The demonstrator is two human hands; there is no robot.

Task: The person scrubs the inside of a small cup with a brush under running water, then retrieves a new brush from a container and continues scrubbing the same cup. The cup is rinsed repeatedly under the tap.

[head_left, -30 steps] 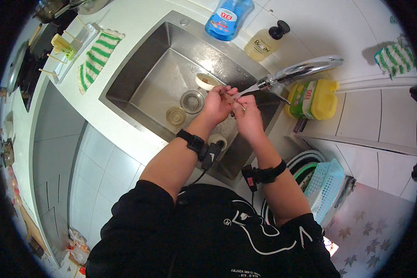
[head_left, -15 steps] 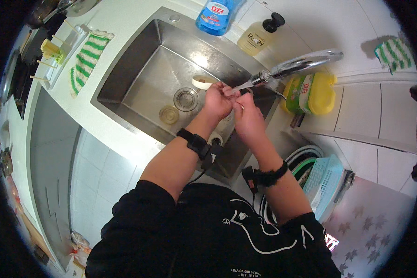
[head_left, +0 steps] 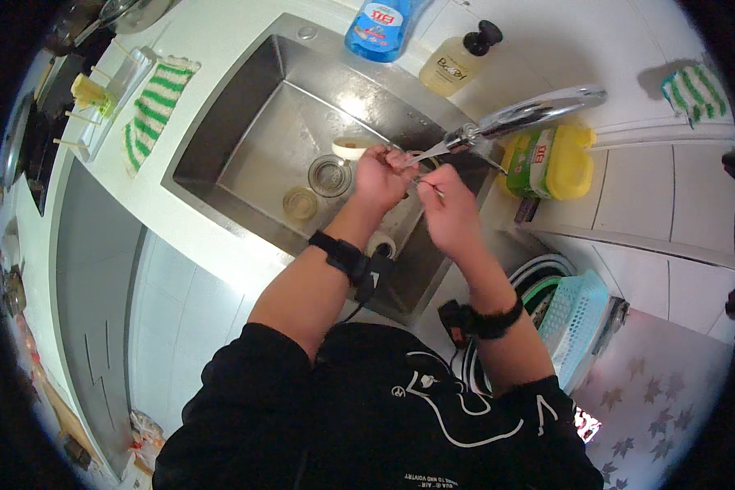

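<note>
My left hand is in the sink under the faucet, its fingers curled. A thin stream of water runs onto its fingertips; whatever they hold is too small to name. Close by on the right, my right hand is closed in a pinch on a thin stick-like thing, its tip near the left fingers. A white round piece lies just beyond the left hand, beside the metal drain strainer. A small yellowish round dish rests on the basin floor, and a white ring-shaped piece sits nearer me.
A blue bottle and a pump bottle stand behind the sink. Right of the faucet lies a yellow jug. A striped cloth is on the left counter; a light-blue basket stands at the lower right.
My right hand has drawn slightly right and nearer me, widening the gap between the hands. The white round piece has shifted a little left. Water still runs.
</note>
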